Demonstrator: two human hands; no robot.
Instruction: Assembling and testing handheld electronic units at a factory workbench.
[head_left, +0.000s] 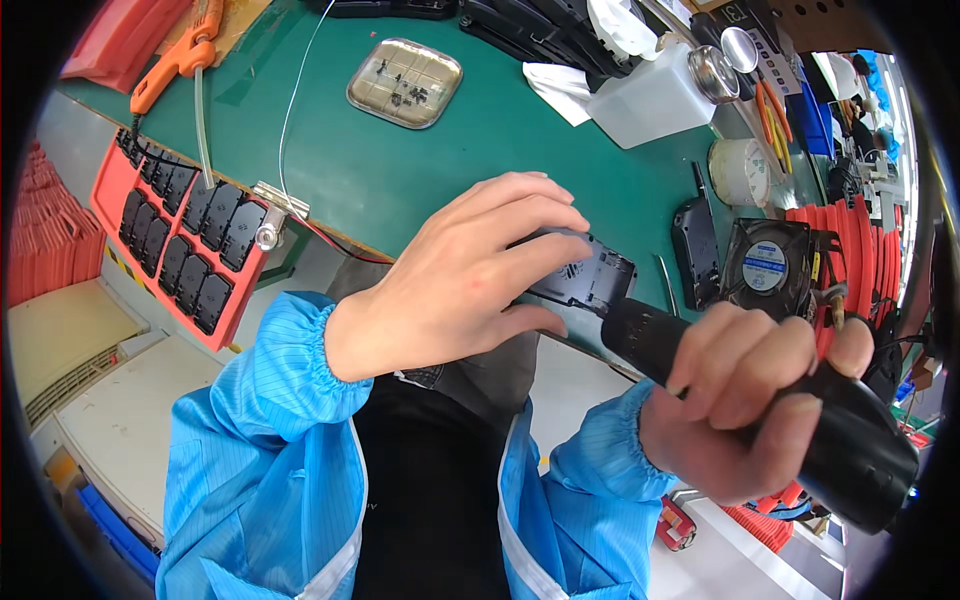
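Black part (585,275) under left hand (460,280); right hand (745,400) grips, probably, driver (800,420); fan (765,265) near.

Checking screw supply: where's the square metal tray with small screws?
Head view, upper middle: the square metal tray lies on the green mat, beyond the left hand, left of the white plastic bottle.

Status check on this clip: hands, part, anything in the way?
Left hand grips black plastic part at mat edge. Right hand holds black power screwdriver, tip against part. Nothing blocking.

Black plastic housing (585,272) tilted; black electric screwdriver (770,410) against it
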